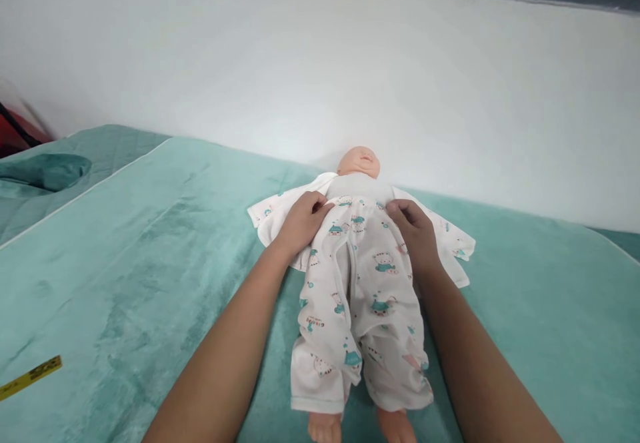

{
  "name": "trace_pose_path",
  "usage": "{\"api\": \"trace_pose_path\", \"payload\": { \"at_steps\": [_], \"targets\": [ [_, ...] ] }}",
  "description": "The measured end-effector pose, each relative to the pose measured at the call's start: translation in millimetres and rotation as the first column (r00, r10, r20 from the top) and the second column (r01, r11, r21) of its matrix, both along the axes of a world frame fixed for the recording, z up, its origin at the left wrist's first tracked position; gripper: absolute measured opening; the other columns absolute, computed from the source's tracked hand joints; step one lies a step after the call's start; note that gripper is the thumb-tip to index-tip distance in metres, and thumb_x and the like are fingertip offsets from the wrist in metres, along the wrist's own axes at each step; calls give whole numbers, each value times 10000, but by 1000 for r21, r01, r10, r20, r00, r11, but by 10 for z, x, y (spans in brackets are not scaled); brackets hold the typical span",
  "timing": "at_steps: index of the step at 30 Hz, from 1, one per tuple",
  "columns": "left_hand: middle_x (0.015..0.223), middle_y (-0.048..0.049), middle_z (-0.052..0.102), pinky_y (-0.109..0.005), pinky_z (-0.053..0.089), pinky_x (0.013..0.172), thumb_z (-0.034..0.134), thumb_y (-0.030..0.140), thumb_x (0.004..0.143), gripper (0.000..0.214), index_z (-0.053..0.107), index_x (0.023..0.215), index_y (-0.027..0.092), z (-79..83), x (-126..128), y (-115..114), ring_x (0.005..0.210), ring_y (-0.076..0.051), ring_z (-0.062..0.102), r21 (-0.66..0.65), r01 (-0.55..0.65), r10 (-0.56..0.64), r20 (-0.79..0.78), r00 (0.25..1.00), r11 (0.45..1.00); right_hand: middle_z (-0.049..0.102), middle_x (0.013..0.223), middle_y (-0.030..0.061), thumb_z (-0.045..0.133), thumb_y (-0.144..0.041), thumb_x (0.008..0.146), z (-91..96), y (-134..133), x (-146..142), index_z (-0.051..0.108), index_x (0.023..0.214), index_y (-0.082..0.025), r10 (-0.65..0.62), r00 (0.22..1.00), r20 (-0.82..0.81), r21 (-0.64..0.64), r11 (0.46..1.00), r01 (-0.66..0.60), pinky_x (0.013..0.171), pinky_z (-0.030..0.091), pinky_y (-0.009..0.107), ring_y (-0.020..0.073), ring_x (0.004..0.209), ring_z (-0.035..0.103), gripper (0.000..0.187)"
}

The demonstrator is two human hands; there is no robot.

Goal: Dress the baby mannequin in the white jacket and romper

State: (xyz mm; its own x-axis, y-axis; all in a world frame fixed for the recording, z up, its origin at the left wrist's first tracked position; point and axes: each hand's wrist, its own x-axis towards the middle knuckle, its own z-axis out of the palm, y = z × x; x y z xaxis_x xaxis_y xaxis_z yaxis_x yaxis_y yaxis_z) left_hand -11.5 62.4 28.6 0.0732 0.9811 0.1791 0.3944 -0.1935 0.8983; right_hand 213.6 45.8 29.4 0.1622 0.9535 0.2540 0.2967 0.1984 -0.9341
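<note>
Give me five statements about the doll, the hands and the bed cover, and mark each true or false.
1. The doll lies on its back on a teal cover. True.
2. The left hand and right hand both grip the waistband of the trousers. True.
3. The doll's feet are covered by socks. False: the feet stick out bare from the trouser legs.
4. The printed shirt is buttoned shut over the chest. False: it lies spread open to both sides under the doll.
5. A yellow strip lies on the cover at the left. True.
</note>
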Motion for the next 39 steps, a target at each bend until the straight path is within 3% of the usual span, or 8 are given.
{"api": "trace_pose_path", "payload": {
  "at_steps": [4, 9, 15, 19, 23, 27, 34, 39],
  "targets": [
    [706, 19, 530, -273, 390, 650, 552, 385, 852, 218, 549, 734, 202, 56, -90, -25, 678, -142, 461, -83, 84, -79, 60, 995, 993, 598, 1199, 41, 674, -488, 791, 43, 3, 80, 569, 751, -208, 66, 989, 132, 32, 997, -71, 855, 427, 325, 199, 989, 559, 302],
    [692, 29, 532, -244, 396, 596, 545, 228, 769, 44, 550, 737, 198, 123, -261, -161, 639, -123, 484, -296, 292, -242, 195, 951, 909, 620, 768, 12, 639, -521, 807, 2, -94, 245, 593, 697, -210, -33, 963, 267, -99, 993, 61, 663, 428, 304, 176, 727, 535, 333],
    [795, 3, 634, -249, 450, 607, 607, 161, 613, 155, 575, 762, 192, 124, -311, -278, 735, -156, 570, -347, 392, -344, 195, 919, 852, 657, 721, 9, 673, -495, 774, 38, -315, 378, 657, 782, -204, 191, 982, -6, -381, 907, -179, 525, 444, 272, 159, 618, 555, 292],
    [893, -12, 661, -266, 489, 677, 579, 151, 620, 247, 600, 862, 199, 112, -293, -331, 832, -174, 607, -340, 385, -298, 281, 912, 858, 723, 920, 36, 756, -409, 707, 90, -384, 412, 706, 933, -213, 303, 943, -135, -408, 851, -331, 669, 531, 318, 221, 817, 651, 303],
    [979, -8, 656, -224, 463, 644, 581, 100, 617, 368, 597, 968, 211, 100, -265, -351, 823, -140, 595, -305, 378, -228, 430, 874, 874, 728, 975, 45, 810, -349, 651, 56, -372, 416, 707, 968, -227, 265, 914, -306, -365, 854, -370, 714, 554, 349, 244, 875, 669, 355],
    [886, 19, 634, -195, 438, 610, 635, 70, 595, 359, 607, 929, 197, 85, -252, -337, 727, -96, 566, -323, 370, -149, 544, 826, 871, 725, 963, 32, 827, -283, 617, -17, -340, 393, 690, 979, -245, 208, 861, -465, -336, 858, -388, 695, 558, 354, 233, 829, 676, 389],
    [742, 33, 623, -193, 425, 572, 684, 81, 578, 223, 641, 780, 165, 63, -226, -330, 637, -81, 549, -380, 384, -74, 623, 779, 841, 733, 921, 18, 804, -254, 624, -47, -326, 314, 687, 1036, -270, 193, 824, -534, -293, 872, -393, 700, 560, 385, 243, 800, 691, 428],
    [744, 15, 671, -205, 440, 599, 700, 102, 613, 263, 706, 868, 165, 69, -239, -329, 670, -102, 583, -388, 418, -111, 611, 784, 821, 741, 924, 15, 799, -221, 631, -47, -329, 323, 704, 955, -253, 207, 800, -563, -300, 851, -431, 722, 559, 383, 245, 816, 696, 339]
  ]
}}
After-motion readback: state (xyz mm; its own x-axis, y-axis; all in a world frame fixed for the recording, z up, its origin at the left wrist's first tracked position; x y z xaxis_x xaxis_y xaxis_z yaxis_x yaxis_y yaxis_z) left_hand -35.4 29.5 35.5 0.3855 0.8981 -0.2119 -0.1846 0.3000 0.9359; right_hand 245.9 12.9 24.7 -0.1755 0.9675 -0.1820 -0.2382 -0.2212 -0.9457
